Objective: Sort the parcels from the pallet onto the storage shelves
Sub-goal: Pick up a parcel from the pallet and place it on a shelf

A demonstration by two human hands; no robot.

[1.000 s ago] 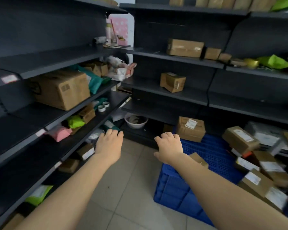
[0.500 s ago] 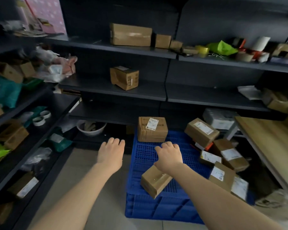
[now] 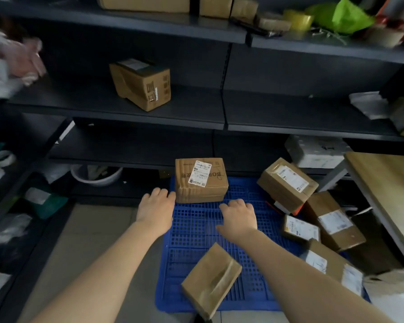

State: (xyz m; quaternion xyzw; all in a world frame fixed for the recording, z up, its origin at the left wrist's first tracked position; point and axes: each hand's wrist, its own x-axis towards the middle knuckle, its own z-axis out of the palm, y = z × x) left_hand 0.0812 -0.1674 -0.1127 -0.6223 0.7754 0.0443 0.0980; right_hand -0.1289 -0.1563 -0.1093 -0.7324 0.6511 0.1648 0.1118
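Left grip (image 3: 155, 209) and right grip (image 3: 239, 217): empty, fingers loosely bent. Labelled parcel (image 3: 201, 180): just ahead, between both, on far edge of blue pallet (image 3: 196, 231), long axis crosswise. Left grip nearer, just beside left end. Probable next: clasp both ends.

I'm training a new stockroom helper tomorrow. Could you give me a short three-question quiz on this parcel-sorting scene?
1. True or false: the right hand grips a parcel.
2. The labelled box at the far end stands on: A) the blue pallet; B) the wooden table; C) a shelf.
3. Missing word: the taped box at the pallet's near edge shows no shipping ____.
Key: 1 false; 2 A; 3 label.
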